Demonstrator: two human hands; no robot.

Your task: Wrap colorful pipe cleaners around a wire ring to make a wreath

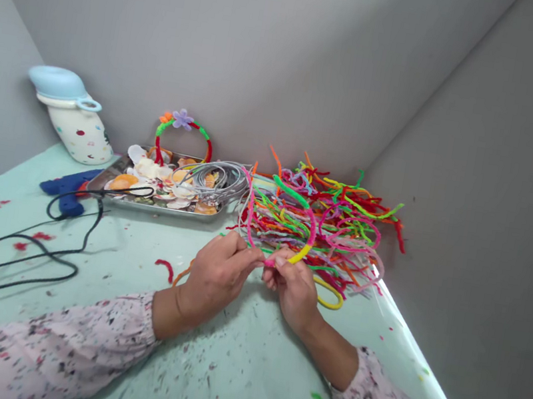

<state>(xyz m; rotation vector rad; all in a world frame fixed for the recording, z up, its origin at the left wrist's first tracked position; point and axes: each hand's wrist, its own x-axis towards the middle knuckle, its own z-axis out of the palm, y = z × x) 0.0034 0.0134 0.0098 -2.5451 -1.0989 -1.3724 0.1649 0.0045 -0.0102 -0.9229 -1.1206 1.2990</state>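
My left hand [222, 270] is closed, its thumb and finger pinching a pink pipe cleaner [250, 214] whose long end rises behind the fingers. Close beside it, my right hand [296, 290] grips a curved band [313, 228] wrapped in fuzzy yellow, pink and green sections. Bright pink shows between the two sets of fingertips, where the hands nearly touch. How the pink strand joins the band is partly hidden by the fingers. Behind the hands lies a large heap of pipe cleaners [351, 240] in many colours. An orange strand [183, 272] shows beside my left wrist.
At the back left, a metal tray [158, 209] holds shells [180, 189], a grey wire coil [221, 182] and a fuzzy flowered hoop [211, 150]. A blue glue gun [70, 189], black cable [55, 254] and white bottle [82, 133] stand or lie left of it.
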